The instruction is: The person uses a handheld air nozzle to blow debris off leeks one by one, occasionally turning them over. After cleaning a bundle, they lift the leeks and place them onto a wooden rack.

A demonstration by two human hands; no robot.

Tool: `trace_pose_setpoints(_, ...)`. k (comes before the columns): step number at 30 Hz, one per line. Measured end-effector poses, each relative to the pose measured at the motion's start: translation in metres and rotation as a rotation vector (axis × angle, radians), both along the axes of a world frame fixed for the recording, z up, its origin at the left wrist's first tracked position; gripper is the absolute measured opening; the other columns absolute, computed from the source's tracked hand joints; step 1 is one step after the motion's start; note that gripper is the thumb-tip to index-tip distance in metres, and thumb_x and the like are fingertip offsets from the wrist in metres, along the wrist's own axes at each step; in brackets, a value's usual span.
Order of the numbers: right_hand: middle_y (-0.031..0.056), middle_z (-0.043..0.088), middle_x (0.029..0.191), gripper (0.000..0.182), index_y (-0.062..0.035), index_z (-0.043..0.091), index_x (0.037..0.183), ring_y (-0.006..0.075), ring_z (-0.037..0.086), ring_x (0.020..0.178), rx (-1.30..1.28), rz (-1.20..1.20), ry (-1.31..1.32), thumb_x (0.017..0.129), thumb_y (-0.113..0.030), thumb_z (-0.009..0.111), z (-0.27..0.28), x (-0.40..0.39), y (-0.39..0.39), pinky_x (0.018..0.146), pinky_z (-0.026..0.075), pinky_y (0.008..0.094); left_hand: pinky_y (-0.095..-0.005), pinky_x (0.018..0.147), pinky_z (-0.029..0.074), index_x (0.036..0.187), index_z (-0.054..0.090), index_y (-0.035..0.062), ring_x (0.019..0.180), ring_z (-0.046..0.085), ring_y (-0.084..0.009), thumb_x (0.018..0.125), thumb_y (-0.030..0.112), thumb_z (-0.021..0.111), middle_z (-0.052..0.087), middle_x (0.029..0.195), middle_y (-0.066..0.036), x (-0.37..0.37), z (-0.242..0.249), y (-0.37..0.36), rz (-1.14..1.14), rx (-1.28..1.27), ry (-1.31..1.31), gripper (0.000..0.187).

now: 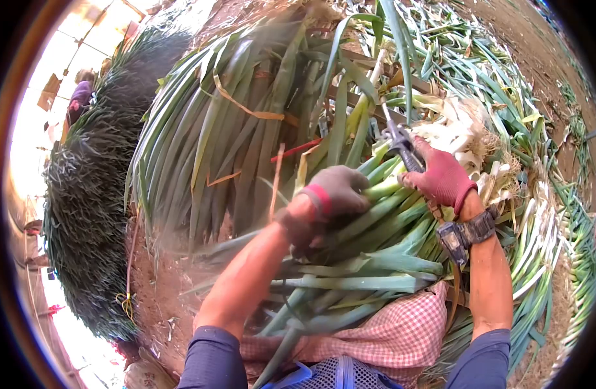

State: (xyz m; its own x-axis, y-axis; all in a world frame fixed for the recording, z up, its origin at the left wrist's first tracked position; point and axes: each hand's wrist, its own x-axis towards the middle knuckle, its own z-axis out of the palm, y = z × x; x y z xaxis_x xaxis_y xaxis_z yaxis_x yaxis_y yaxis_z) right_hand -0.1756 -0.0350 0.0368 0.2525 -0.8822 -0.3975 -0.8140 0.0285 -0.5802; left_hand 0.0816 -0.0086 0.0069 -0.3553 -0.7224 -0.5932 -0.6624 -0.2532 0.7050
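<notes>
My left hand [340,191], in a grey glove with a pink cuff, is closed around green leek stalks [382,188]; its fingertips are partly hidden and blurred. My right hand [438,175], in a red glove, is closed on the grip of a dark nozzle gun [401,144], whose thin metal tip points up and away from me. Its fingertips rest close to the pale part of the stalks. More leek leaves [369,272] lie across my lap, over a pink checked cloth [408,324]. White leek ends with roots [486,142] lie just beyond my right hand.
A large leek bundle [227,136] with orange ties lies ahead on the left. Beyond it rises a long, dark green stack [91,214]. Loose leeks and peelings [538,227] cover the right side. Another person [81,94] is at the far left. Bare soil [159,292] shows at left.
</notes>
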Motion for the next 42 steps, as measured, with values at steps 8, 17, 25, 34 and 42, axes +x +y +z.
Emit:
trace_pose_setpoints(8,0.0287,0.074,0.103,0.096,0.0068,0.043,0.156,0.0397,0.074,0.098,-0.052,0.094,0.098,0.083,-0.044,0.079,-0.028,0.026,-0.028,0.091,0.056,0.0441,-0.0306,0.089,0.057,0.119,0.077,-0.0024,0.095,0.070,-0.0115,0.093,0.019,0.078,0.079,0.105,-0.006,0.033,-0.033,-0.051,0.371,0.027,0.244,0.034)
trace_pose_setpoints(17,0.0266,0.076,0.104,0.093,-0.0006,0.044,0.159,0.0392,0.074,0.099,-0.137,0.022,0.168,0.083,-0.043,0.077,-0.034,0.042,-0.095,0.092,0.057,0.0442,-0.0489,0.105,0.051,0.131,0.072,0.0119,0.123,0.066,-0.0400,0.093,0.038,0.067,0.073,0.128,-0.017,-0.009,-0.053,-0.122,0.121,-0.589,-0.477,0.046)
trace_pose_setpoints(25,0.0261,0.074,0.121,0.090,-0.0049,0.042,0.161,0.0410,0.071,0.114,-0.131,-0.038,0.220,0.086,-0.042,0.074,-0.053,0.040,-0.102,0.102,0.055,0.0468,-0.0431,0.107,0.052,0.124,0.075,0.0085,0.122,0.070,-0.0341,0.082,0.042,0.082,0.074,0.128,-0.017,-0.019,-0.064,-0.137,0.184,-0.354,-0.516,0.054)
trace_pose_setpoints(34,0.0258,0.075,0.107,0.095,-0.0043,0.040,0.162,0.0403,0.073,0.104,-0.205,-0.102,0.169,0.085,-0.046,0.075,-0.051,0.031,-0.089,0.095,0.056,0.0461,-0.0426,0.104,0.054,0.128,0.075,0.0077,0.120,0.071,-0.0331,0.081,0.047,0.083,0.075,0.126,-0.018,-0.019,-0.052,-0.104,0.152,-0.271,-0.492,0.062)
trace_pose_setpoints(42,0.0256,0.076,0.112,0.094,-0.0059,0.039,0.163,0.0401,0.074,0.105,-0.042,0.010,0.149,0.085,-0.043,0.076,-0.044,0.033,-0.058,0.095,0.057,0.0459,-0.0438,0.103,0.054,0.129,0.076,0.0115,0.118,0.071,-0.0342,0.089,0.048,0.078,0.075,0.126,-0.017,-0.011,-0.048,-0.077,-0.029,-0.175,-0.524,0.054)
